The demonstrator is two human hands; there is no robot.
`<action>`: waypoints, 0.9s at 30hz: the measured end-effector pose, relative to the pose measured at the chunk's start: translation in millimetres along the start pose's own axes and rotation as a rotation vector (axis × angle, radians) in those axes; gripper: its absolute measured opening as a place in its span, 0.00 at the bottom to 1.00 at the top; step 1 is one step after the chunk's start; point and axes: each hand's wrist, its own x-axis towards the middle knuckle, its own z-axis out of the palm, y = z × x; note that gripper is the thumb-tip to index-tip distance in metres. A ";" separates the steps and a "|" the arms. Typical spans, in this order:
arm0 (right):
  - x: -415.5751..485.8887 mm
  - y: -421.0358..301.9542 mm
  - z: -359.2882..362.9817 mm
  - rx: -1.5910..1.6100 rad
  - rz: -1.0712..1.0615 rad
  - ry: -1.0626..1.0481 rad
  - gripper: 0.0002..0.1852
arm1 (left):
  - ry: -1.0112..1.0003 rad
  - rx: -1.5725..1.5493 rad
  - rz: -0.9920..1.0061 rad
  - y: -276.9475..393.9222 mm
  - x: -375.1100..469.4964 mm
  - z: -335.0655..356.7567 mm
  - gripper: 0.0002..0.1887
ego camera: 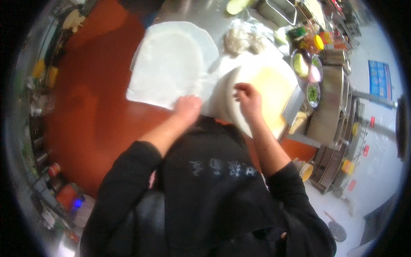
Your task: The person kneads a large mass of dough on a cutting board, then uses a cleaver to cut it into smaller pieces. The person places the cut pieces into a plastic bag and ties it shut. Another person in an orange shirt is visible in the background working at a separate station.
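At the near right corner of a white sheet-like piece [167, 70], which looks like cloth or thin plastic, lies my left hand [188, 107]; blur hides whether its fingers grip the edge. My right hand [248, 96] is raised over the left part of a thick round cutting board [269, 86], fingers curled; whether something small is between them cannot be told. A cleaver [292, 106] rests on the board's right edge. Crumpled clear plastic bags with pale contents [237, 40] lie beyond the board on the steel counter [192, 11].
Metal bowls with chopped green food [313, 94] and pale food stand right of the board, near a jar with a yellow lid [318, 42]. A rectangular metal container [281, 13] and a cut pale-green vegetable [236, 6] are at the back. Steel shelving [327, 106] stands at right.
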 end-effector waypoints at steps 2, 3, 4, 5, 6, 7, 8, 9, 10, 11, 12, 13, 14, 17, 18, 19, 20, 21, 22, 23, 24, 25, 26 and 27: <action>-22.5 -13.2 7.5 0.041 0.153 -0.117 0.13 | 0.035 -0.080 0.013 -3.2 -1.1 -13.1 0.04; -33.6 -23.1 9.9 0.037 0.226 -0.161 0.13 | 0.049 -0.098 0.024 -3.8 -3.3 -16.1 0.04; -34.0 -10.2 15.4 0.104 0.248 -0.225 0.13 | 0.031 -0.145 -0.035 -0.9 -3.8 -18.5 0.05; -32.3 8.8 21.7 0.172 0.269 -0.290 0.13 | 0.016 -0.190 -0.096 2.4 -2.6 -20.6 0.05; -30.1 22.3 31.8 0.232 0.339 -0.377 0.14 | 0.002 -0.224 -0.163 1.9 -2.8 -26.0 0.06; -29.4 28.9 40.1 0.272 0.389 -0.421 0.16 | -0.049 -0.278 -0.266 1.0 -2.2 -31.6 0.07; -28.7 34.4 47.5 0.311 0.438 -0.465 0.18 | -0.097 -0.330 -0.370 0.5 -1.3 -37.3 0.08; -26.9 40.0 56.0 0.344 0.484 -0.516 0.21 | -0.138 -0.383 -0.482 -0.2 -0.5 -41.3 0.09; -25.6 43.9 65.5 0.460 0.552 -0.493 0.23 | -0.143 -0.428 -0.522 -3.5 1.2 -41.8 0.10; -18.4 47.6 70.8 0.482 0.550 -0.486 0.22 | -0.147 -0.471 -0.563 -9.2 3.1 -43.2 0.11; -11.4 47.1 76.1 0.505 0.557 -0.483 0.22 | -0.157 -0.515 -0.611 -14.6 -0.1 -41.5 0.12; -6.8 49.7 80.6 0.520 0.570 -0.472 0.21 | -0.147 -0.534 -0.630 -16.7 -0.8 -38.0 0.12; -4.5 51.6 88.0 0.580 0.582 -0.422 0.22 | -0.137 -0.552 -0.650 -20.2 0.0 -35.2 0.12; 5.6 59.1 99.5 0.710 0.622 -0.350 0.17 | -0.136 -0.734 -0.802 -4.8 8.5 -47.9 0.11; 8.2 57.7 100.6 0.697 0.624 -0.341 0.17 | -0.138 -0.764 -0.804 -4.4 8.1 -46.3 0.11; 10.8 55.5 102.7 0.686 0.627 -0.331 0.16 | -0.141 -0.793 -0.806 -5.8 7.6 -45.7 0.10; 13.9 52.9 105.4 0.675 0.629 -0.320 0.16 | -0.162 -0.796 -0.795 -9.3 7.0 -46.5 0.09; 17.2 51.4 103.1 0.612 0.618 -0.335 0.15 | -0.168 -0.820 -0.763 -9.5 5.8 -43.8 0.10; 21.7 49.3 100.9 0.548 0.607 -0.350 0.15 | -0.174 -0.843 -0.730 -10.8 4.5 -41.8 0.10; 23.4 47.4 100.3 0.485 0.597 -0.365 0.14 | -0.181 -0.866 -0.698 -13.4 4.6 -39.9 0.11; 23.6 48.6 104.5 0.468 0.591 -0.323 0.14 | -0.220 -0.811 -0.611 -19.9 4.1 -35.4 0.12; 23.4 49.4 109.6 0.450 0.584 -0.282 0.14 | -0.258 -0.756 -0.523 -26.9 3.9 -30.8 0.12; 23.5 50.5 114.0 0.431 0.577 -0.241 0.13 | -0.294 -0.700 -0.436 -33.5 3.0 -26.1 0.13; 22.2 47.9 113.6 0.398 0.556 -0.232 0.13 | -0.291 -0.674 -0.422 -35.3 4.5 -26.6 0.14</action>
